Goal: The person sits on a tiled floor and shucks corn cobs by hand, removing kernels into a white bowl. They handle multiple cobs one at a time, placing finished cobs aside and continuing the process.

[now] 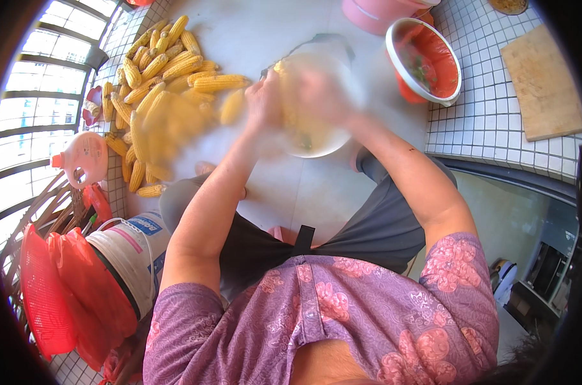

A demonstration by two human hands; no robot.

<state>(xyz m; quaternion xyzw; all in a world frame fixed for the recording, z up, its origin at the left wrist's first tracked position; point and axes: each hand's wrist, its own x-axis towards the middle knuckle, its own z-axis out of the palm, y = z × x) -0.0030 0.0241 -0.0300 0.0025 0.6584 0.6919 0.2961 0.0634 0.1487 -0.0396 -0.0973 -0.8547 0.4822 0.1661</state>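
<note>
My left hand (263, 101) is closed around an ear of yellow corn (280, 68) above a pale round basin (332, 148). My right hand (322, 91) is close beside the corn over the same basin; a blur across the picture hides its fingers and whatever they touch. Yellow shows inside the basin, too smeared to tell kernels from cobs. To the left of my left hand, one ear of corn (232, 107) lies on the floor, apart from a large pile of husked corn (163, 72) that reaches the tiled wall.
A white-rimmed red basket (457, 79) with something green inside stands right, near a pink bucket (368, 14). A wooden board (543, 86) rests on the tiled ledge. At left are a pink jug (86, 156), a white bucket (127, 245) and a red plastic colander (43, 293).
</note>
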